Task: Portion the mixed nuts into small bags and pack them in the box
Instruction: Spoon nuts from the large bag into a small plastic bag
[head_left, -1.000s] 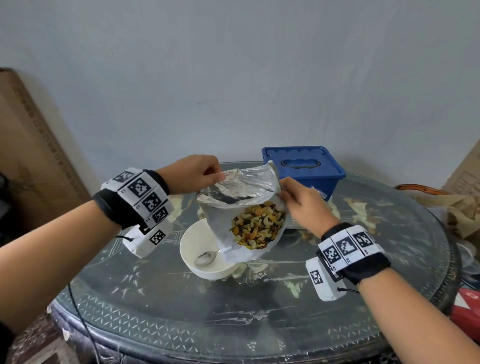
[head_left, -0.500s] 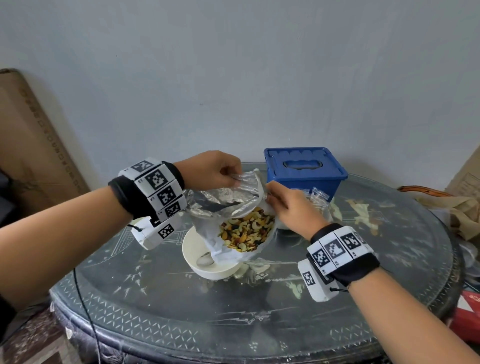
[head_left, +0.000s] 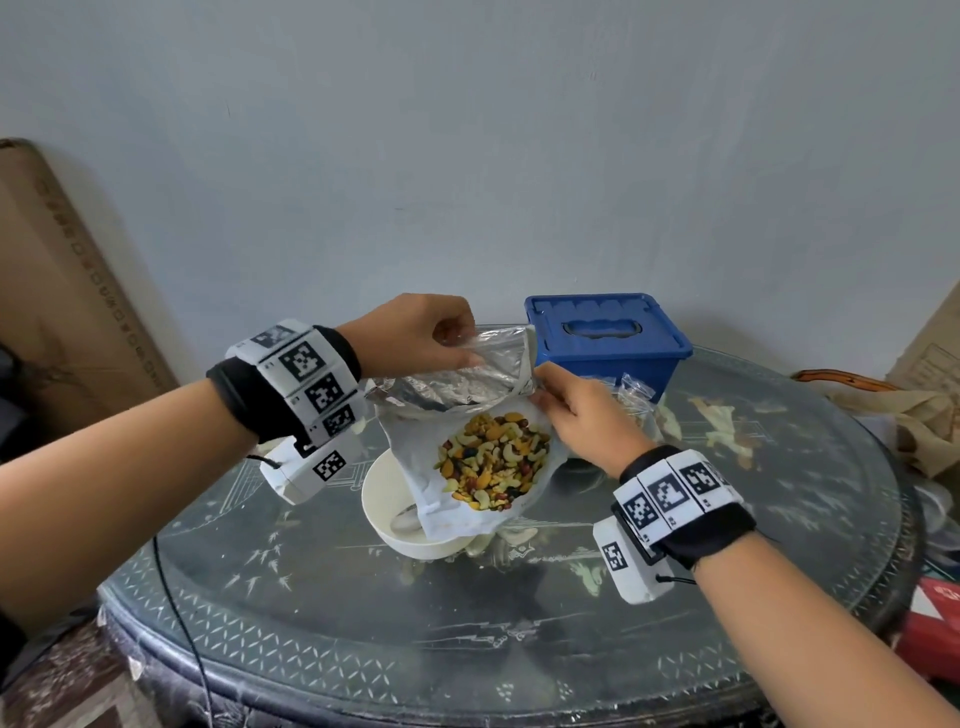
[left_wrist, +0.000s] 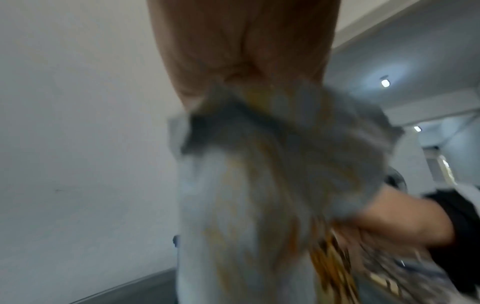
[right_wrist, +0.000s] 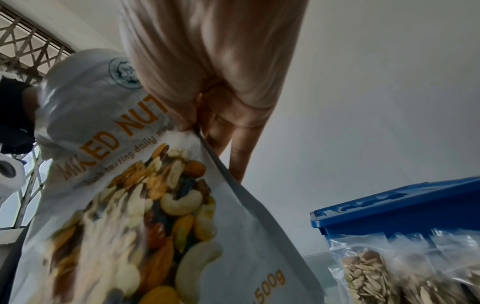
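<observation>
Mixed-nuts pouch (head_left: 467, 457), printed "MIXED NUTS" and "500g" on its front, held up over the white bowl (head_left: 387, 512) at the middle of the surface (head_left: 467, 649), mouth pulled wide and foil lining showing. Probably moderately heavy at the bottom where the nuts sit, soft and crinkly in the walls, slick on the foil side; likely to sag or spill if one lip is let go. Best taken at the two top edges, as now, with a firm pinch close to the corners.

Left hand (head_left: 415, 332) raised at the far lip, fingers curled and pinching the foil edge, wrist bent down. Right hand (head_left: 576, 410) at the near right corner, fingers (right_wrist: 233, 144) pointing down along the side seam, thumb pinching the edge against them. Left wrist view too blurred to add detail.

Blue lidded box (head_left: 608, 332) behind, lid on. Small clear bags (right_wrist: 400, 267) already holding nuts beside it, just right of the pouch. Spoon (head_left: 405, 517) in the bowl, partly hidden by the pouch.
</observation>
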